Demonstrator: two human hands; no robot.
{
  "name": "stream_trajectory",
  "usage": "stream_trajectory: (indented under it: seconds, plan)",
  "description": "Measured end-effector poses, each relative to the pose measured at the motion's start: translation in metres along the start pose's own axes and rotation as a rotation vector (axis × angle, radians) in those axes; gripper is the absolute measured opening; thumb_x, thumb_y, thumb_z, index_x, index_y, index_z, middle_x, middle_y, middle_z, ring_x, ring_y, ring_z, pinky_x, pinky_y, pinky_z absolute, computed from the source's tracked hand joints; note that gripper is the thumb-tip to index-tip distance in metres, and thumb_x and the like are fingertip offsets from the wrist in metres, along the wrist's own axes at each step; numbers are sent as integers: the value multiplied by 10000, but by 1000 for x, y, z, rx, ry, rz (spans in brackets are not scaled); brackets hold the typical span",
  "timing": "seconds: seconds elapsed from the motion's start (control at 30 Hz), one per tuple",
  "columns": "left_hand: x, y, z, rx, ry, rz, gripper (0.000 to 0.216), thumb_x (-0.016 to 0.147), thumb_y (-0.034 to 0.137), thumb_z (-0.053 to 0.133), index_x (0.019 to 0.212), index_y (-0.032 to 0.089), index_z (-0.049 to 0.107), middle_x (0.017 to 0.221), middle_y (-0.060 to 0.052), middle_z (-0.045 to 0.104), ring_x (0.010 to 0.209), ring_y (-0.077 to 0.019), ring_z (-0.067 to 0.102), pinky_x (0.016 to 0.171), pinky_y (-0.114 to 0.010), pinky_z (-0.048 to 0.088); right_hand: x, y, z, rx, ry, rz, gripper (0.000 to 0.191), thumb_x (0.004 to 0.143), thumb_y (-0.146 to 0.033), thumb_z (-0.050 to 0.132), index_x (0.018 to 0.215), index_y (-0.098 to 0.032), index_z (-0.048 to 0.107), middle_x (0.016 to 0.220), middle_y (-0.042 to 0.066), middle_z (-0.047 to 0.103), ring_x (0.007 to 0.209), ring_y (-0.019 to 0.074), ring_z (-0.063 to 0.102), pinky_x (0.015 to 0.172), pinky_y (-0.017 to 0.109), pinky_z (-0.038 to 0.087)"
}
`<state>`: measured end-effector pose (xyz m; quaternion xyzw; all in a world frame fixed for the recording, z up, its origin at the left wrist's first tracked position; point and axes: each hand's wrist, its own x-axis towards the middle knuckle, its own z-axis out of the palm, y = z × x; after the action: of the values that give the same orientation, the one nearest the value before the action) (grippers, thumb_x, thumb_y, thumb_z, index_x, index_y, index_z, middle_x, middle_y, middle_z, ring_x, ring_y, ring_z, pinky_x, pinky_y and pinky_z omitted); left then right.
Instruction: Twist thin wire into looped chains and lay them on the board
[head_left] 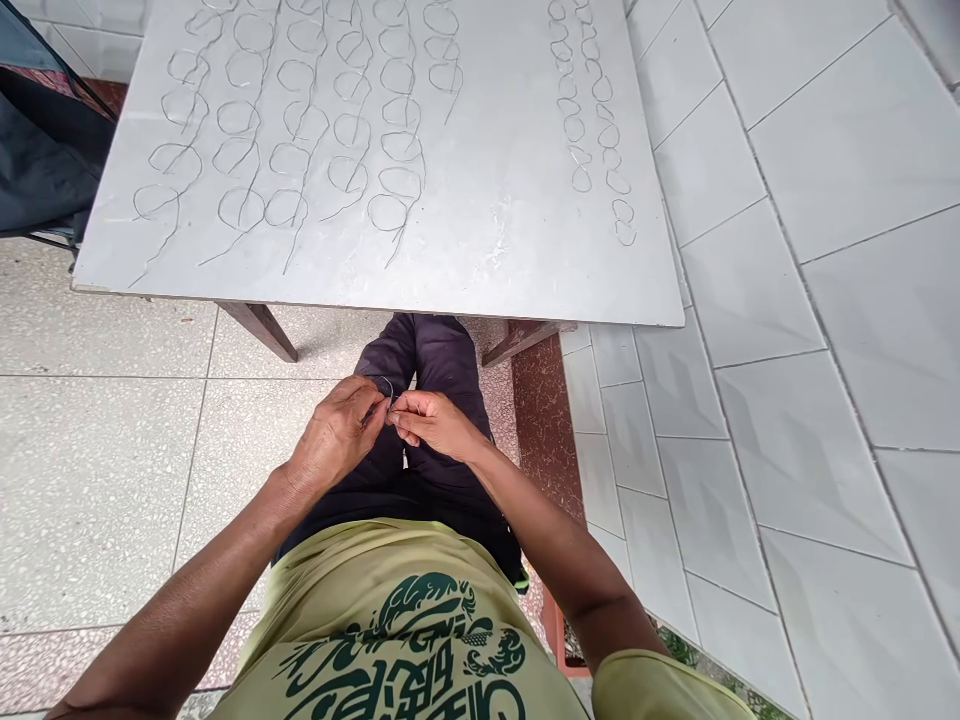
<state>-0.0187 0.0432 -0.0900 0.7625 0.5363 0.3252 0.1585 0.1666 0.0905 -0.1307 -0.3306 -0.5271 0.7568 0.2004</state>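
Observation:
My left hand (pixel 337 430) and my right hand (pixel 435 422) meet over my lap, just below the table's front edge. Both pinch a thin grey wire (pixel 387 383) between their fingertips; a small curve of it shows above the fingers. On the white tabletop (pixel 480 240) lie several rows of finished wire loops (pixel 285 140), each a chain of rings with a loose tail. A narrower pair of wire loop chains (pixel 592 120) lies toward the right side of the board.
A white tiled wall or ledge (pixel 787 300) runs along the right. Speckled floor tiles (pixel 97 450) lie to the left. A dark bag or cloth (pixel 37 150) sits at the far left beside the table. The table's wooden legs (pixel 259 328) stand near my knees.

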Motion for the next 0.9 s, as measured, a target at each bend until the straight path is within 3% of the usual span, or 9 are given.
stream_trajectory:
  seconds: [0.23,0.6,0.77,0.9]
  plan:
    - [-6,0,12,24,3,-41,152,999,174,510,951,163,654,943,-107,677,889,-222,656,810,-386,577,1,3,-3,-6,22,23,377,859,-497,726,751,-164,585,658,-30,585,519,76,498,499,220,388]
    - [-5,7,0,-86,106,-62,254,979,193,585,1215,221,675,1245,-96,680,1119,-223,680,983,-392,579,0,5,-9,148,40,-3,346,827,-468,760,874,-146,643,664,-33,591,534,75,480,524,230,378]
    - [-1,7,-5,-125,194,-263,307,980,287,607,1272,208,658,1271,-113,645,896,-168,700,807,-309,603,-4,-1,-7,151,19,-18,358,835,-485,753,880,-144,654,659,-30,585,539,79,475,525,230,372]
    - [5,-2,-3,-369,129,-477,336,982,413,595,1215,190,688,1042,-97,727,795,-174,701,634,-254,573,-4,-5,-4,141,-7,-27,356,853,-491,740,889,-146,661,647,-36,573,537,78,471,530,229,374]
